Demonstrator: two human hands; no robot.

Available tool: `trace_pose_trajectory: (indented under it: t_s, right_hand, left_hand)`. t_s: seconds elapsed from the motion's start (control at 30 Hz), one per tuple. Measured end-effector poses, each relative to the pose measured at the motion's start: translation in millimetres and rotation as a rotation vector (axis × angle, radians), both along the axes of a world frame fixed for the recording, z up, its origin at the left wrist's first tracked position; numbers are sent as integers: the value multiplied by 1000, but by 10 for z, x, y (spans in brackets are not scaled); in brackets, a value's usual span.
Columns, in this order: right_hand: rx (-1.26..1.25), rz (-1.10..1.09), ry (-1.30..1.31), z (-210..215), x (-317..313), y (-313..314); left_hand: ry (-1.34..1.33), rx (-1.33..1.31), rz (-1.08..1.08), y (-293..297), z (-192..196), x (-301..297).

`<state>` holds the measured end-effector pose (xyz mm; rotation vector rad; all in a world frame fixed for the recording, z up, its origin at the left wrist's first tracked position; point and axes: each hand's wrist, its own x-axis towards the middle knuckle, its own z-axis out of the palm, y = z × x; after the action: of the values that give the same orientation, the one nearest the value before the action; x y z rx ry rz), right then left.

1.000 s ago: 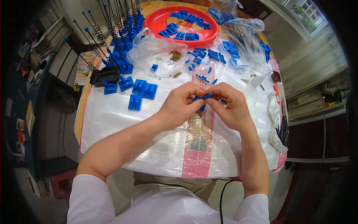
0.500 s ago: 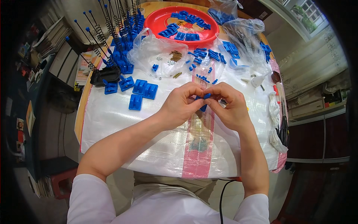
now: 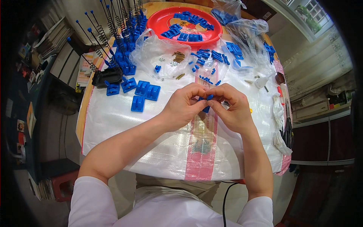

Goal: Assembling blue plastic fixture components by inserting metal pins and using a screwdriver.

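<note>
Woven white sacking [image 3: 151, 147] (pink-striped) covers the table; both hands [image 3: 185, 108] [image 3: 232, 109] pinch one small blue part [image 3: 206, 109].

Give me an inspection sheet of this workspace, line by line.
Surface: table under a white woven sheet with a pink stripe.
Job's things: small blue part pinched between left hand and right hand.
Clutter: red tray of blue pieces, blue blocks, clear bags, spring rods.
Hands: both closed on the part.
Cables: black cable near the lap.
Surroundings: cabinet at right, red stool below left.
</note>
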<state>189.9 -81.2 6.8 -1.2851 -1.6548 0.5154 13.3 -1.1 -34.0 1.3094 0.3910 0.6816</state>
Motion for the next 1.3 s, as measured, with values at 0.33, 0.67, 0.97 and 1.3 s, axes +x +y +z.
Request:
trace_pose_trajectory:
  t_s: [0.33, 0.67, 0.97, 1.3]
  right_hand:
    - [-1, 1, 24, -21, 4, 3]
    - [-15, -19, 33, -43, 14, 2]
    - [-118, -69, 154, -24, 143, -11]
    - [-99, -404, 55, -106, 391, 43]
  left_hand:
    - [-4, 35, 17, 14, -48, 9]
    - [6, 15, 16, 14, -33, 9]
    - [11, -94, -8, 40, -33, -7]
    - [-17, -87, 38, 66, -8, -10]
